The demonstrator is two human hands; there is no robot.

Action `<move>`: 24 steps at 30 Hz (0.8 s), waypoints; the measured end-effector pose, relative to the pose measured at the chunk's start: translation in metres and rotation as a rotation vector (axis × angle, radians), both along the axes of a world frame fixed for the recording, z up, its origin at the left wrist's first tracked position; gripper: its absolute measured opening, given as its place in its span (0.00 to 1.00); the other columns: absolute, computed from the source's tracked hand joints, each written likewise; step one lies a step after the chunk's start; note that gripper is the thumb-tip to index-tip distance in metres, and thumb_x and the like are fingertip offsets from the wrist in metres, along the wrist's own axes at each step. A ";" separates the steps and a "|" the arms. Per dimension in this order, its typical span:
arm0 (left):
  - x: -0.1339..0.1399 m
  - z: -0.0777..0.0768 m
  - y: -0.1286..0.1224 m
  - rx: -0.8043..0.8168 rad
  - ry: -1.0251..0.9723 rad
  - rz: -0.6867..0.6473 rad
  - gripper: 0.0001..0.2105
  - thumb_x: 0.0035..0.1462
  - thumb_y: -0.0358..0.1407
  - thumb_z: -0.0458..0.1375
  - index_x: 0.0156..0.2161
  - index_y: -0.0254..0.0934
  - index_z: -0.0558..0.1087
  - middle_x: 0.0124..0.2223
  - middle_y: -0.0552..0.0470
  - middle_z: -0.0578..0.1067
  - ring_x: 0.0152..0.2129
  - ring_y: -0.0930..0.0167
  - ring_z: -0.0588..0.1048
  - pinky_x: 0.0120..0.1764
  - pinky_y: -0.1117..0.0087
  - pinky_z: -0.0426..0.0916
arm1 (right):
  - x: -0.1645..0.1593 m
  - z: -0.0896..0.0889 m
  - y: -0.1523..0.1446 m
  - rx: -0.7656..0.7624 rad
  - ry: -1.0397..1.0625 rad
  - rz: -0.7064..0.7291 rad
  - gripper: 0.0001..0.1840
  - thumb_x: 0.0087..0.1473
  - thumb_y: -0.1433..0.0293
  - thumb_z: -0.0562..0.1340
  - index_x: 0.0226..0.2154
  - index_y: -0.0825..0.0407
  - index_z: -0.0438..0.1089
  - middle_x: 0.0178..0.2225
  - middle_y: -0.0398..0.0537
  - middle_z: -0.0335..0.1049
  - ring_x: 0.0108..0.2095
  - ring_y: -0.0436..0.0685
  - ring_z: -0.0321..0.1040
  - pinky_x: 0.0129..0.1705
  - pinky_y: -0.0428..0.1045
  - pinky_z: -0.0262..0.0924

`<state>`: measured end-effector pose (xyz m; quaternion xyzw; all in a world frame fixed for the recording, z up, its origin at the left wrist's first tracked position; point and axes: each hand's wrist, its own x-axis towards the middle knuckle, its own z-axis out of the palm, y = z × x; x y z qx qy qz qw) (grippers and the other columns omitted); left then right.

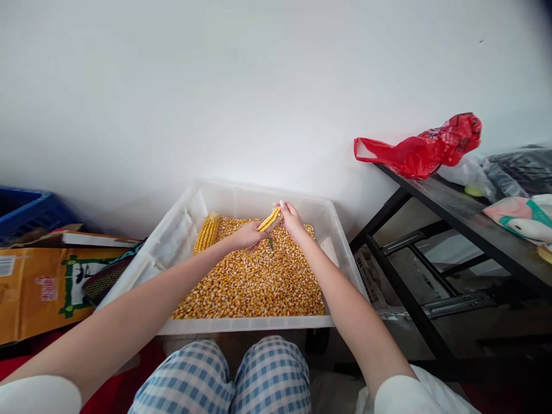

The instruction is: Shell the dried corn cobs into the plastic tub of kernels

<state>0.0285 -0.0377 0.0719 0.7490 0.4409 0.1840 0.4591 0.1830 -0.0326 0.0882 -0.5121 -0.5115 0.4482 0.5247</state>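
Both my hands hold one corn cob [269,220] above a white plastic bin [202,325]. My left hand [250,235] is closed round its lower left end. At the upper right end, the fingers of my right hand [292,219] grip the cob, with the thumb near its top. Rows of yellow kernels show on the part between the hands. Loose corn kernels [254,287] cover the bottom of the bin. Against the bin's left inner side lie whole corn cobs [207,232]. A small green thing [271,242] shows just below the held cob; I cannot make out what it is.
A black metal-framed table [466,207] stands at right, with a red plastic bag [426,146] and other bags on it. To the left are a cardboard box [38,293] and a blue crate [41,213]. A white wall [259,86] rises behind the bin.
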 end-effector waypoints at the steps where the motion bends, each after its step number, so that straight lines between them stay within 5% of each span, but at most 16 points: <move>1: 0.000 -0.001 0.001 -0.025 -0.024 -0.002 0.14 0.49 0.43 0.54 0.38 0.35 0.63 0.15 0.59 0.64 0.09 0.74 0.64 0.14 0.76 0.58 | 0.001 -0.001 0.001 0.009 0.001 0.013 0.20 0.51 0.53 0.52 0.37 0.50 0.65 0.30 0.43 0.61 0.25 0.46 0.58 0.23 0.41 0.55; 11: 0.005 0.006 -0.001 -0.023 -0.093 0.047 0.12 0.49 0.42 0.54 0.35 0.35 0.63 0.15 0.58 0.64 0.09 0.75 0.63 0.14 0.75 0.58 | 0.003 0.012 -0.005 0.003 0.058 0.113 0.20 0.47 0.54 0.57 0.41 0.45 0.62 0.35 0.41 0.62 0.31 0.48 0.63 0.29 0.44 0.63; 18: 0.001 0.006 -0.001 -0.204 -0.192 0.003 0.11 0.49 0.42 0.54 0.32 0.36 0.60 0.17 0.57 0.64 0.10 0.75 0.63 0.14 0.74 0.59 | 0.009 0.016 -0.009 -0.006 0.051 0.276 0.17 0.48 0.61 0.59 0.43 0.43 0.63 0.36 0.41 0.62 0.32 0.47 0.63 0.33 0.43 0.63; 21: 0.001 0.009 0.000 -0.104 -0.105 0.025 0.12 0.50 0.42 0.54 0.35 0.35 0.63 0.18 0.57 0.64 0.10 0.75 0.63 0.15 0.75 0.59 | 0.008 0.019 -0.009 -0.028 0.134 0.304 0.18 0.48 0.59 0.58 0.43 0.42 0.62 0.37 0.41 0.62 0.34 0.48 0.63 0.33 0.44 0.64; 24: 0.003 0.011 -0.002 0.109 0.047 0.090 0.14 0.47 0.41 0.55 0.37 0.35 0.65 0.20 0.56 0.68 0.12 0.76 0.65 0.16 0.77 0.59 | 0.001 0.016 -0.007 -0.064 0.126 0.100 0.18 0.49 0.54 0.55 0.40 0.45 0.61 0.35 0.42 0.61 0.30 0.48 0.61 0.28 0.44 0.63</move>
